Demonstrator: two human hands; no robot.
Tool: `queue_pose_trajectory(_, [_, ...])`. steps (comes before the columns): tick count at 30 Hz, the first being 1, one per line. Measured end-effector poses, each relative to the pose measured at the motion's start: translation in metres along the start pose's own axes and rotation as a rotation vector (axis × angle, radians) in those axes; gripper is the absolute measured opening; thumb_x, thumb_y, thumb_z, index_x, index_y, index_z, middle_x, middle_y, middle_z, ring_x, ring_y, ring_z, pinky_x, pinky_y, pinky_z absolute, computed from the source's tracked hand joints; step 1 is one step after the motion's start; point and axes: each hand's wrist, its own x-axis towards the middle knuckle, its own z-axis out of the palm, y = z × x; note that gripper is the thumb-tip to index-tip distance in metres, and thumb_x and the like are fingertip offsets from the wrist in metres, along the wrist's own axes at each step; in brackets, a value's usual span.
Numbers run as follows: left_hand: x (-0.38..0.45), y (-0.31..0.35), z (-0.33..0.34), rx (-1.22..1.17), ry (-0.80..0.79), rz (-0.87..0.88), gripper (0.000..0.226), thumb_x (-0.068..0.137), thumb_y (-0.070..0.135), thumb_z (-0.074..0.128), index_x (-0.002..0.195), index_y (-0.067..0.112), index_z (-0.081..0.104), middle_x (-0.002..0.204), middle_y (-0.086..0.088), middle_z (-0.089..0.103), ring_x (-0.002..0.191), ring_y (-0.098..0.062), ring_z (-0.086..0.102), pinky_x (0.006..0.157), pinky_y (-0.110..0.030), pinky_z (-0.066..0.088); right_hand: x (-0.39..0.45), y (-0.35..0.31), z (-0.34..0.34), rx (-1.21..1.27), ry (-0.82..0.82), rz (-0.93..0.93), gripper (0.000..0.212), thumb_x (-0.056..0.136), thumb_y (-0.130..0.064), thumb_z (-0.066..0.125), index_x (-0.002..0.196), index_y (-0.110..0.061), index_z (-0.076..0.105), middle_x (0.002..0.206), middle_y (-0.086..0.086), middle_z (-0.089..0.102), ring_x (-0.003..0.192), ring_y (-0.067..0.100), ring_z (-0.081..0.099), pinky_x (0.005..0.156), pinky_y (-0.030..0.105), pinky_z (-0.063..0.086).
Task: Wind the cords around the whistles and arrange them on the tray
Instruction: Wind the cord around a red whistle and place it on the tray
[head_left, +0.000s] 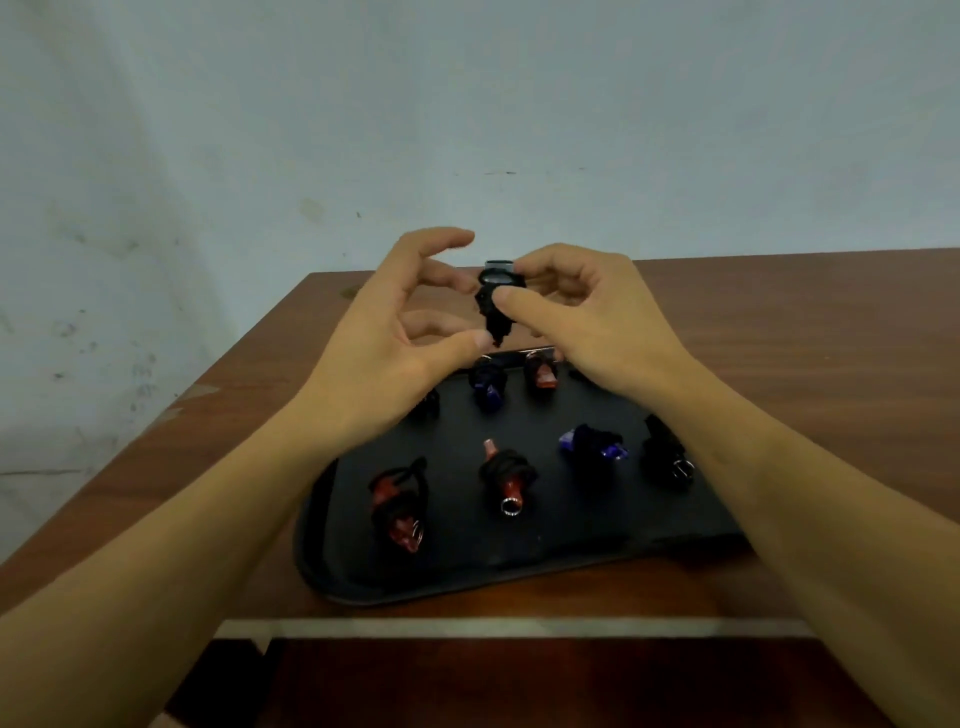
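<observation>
My right hand (587, 312) pinched the black whistle (496, 306) above the tray (467, 571) | my left hand (400, 332) touched it, fingers loose.

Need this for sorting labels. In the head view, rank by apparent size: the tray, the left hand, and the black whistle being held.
1. Tray, largest by far.
2. Left hand, though it sits above the tray and the wide lens may swell it.
3. Black whistle, smallest, pinched by the right hand; fingers partly hide it.
</observation>
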Motion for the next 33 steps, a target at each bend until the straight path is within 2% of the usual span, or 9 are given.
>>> queue_pose_trajectory(3, [-0.016,-0.007,-0.017,0.313,-0.135,-0.026,0.030,0.091,0.017,0.069,0.120,0.024,0.063,0.113,0.008,0.065,0.096,-0.010,0.068,0.091,-0.041,0.055,-0.007,0.007,-0.023,-0.184,-0.009,0.113,0.008,0.085,-0.035,0.074,0.092,-0.036,0.070,0.088,-0.015,0.068,0.077,0.000,0.062,0.072,0.021,0.047])
queue_pose_trajectory(6, [-0.035,-0.017,-0.037,0.495,-0.311,-0.045,0.014,0.096,0.024,0.063,0.107,0.025,0.070,0.105,0.013,0.068,0.098,-0.008,0.065,0.085,-0.038,0.054,-0.015,0.020,-0.055,-0.549,-0.050,0.228,0.013,0.085,-0.041,0.068,0.097,-0.036,0.069,0.096,-0.016,0.066,0.090,0.006,0.061,0.077,0.025,0.044])
queue_pose_trajectory(11, [-0.063,-0.015,-0.054,0.561,-0.577,-0.163,0.041,0.084,0.066,0.057,0.118,0.043,0.059,0.107,0.030,0.058,0.101,0.007,0.057,0.084,-0.019,0.043,-0.037,0.045,-0.089,-0.772,-0.086,0.421,0.014,0.084,-0.043,0.065,0.096,-0.035,0.069,0.103,-0.003,0.069,0.096,0.021,0.062,0.077,0.030,0.045])
queue_pose_trajectory(15, [-0.070,-0.012,-0.055,0.651,-0.709,-0.230,0.059,0.077,0.053,0.074,0.128,0.048,0.046,0.121,0.030,0.048,0.107,0.020,0.043,0.089,-0.010,0.037,-0.043,0.054,-0.092,-0.832,-0.100,0.472,0.016,0.081,-0.047,0.066,0.092,-0.035,0.070,0.101,0.001,0.072,0.095,0.028,0.065,0.082,0.036,0.053])
queue_pose_trajectory(21, [-0.067,-0.018,-0.053,0.635,-0.610,-0.151,0.031,0.083,0.037,0.077,0.111,0.042,0.064,0.108,0.023,0.059,0.097,0.000,0.056,0.085,-0.030,0.049,-0.044,0.059,-0.089,-0.882,-0.122,0.502,0.017,0.083,-0.048,0.067,0.089,-0.033,0.070,0.105,0.003,0.072,0.095,0.029,0.064,0.081,0.034,0.051])
queue_pose_trajectory(25, [-0.065,-0.020,-0.052,0.639,-0.490,-0.102,0.030,0.080,0.037,0.079,0.108,0.034,0.066,0.102,0.019,0.061,0.090,0.002,0.058,0.078,-0.025,0.049,-0.042,0.054,-0.091,-0.890,-0.152,0.538,0.035,0.083,-0.059,0.066,0.102,-0.030,0.069,0.114,0.002,0.070,0.102,0.029,0.063,0.088,0.038,0.052])
queue_pose_trajectory(28, [-0.059,-0.015,-0.051,0.624,-0.338,-0.090,0.031,0.079,0.038,0.078,0.107,0.032,0.066,0.100,0.016,0.063,0.084,0.001,0.059,0.073,-0.023,0.048,-0.041,0.031,-0.083,-0.921,-0.058,0.388,0.053,0.082,-0.068,0.059,0.117,-0.029,0.063,0.119,-0.003,0.067,0.107,0.024,0.063,0.092,0.042,0.051])
queue_pose_trajectory(30, [-0.055,-0.009,-0.046,0.567,-0.222,-0.084,0.031,0.079,0.036,0.078,0.107,0.029,0.067,0.100,0.015,0.065,0.083,-0.001,0.061,0.073,-0.021,0.049,-0.041,0.004,-0.061,-0.689,-0.069,0.243,0.044,0.085,-0.066,0.059,0.113,-0.033,0.065,0.112,-0.012,0.068,0.101,0.010,0.064,0.088,0.035,0.052])
queue_pose_trajectory(33, [-0.049,0.003,-0.033,0.499,-0.062,-0.044,0.034,0.078,0.032,0.080,0.108,0.025,0.068,0.098,0.012,0.066,0.080,-0.002,0.061,0.070,-0.020,0.047,-0.044,-0.037,-0.013,-0.296,-0.321,0.197,0.037,0.088,-0.063,0.057,0.111,-0.035,0.066,0.096,-0.016,0.074,0.079,-0.005,0.067,0.064,0.016,0.048])
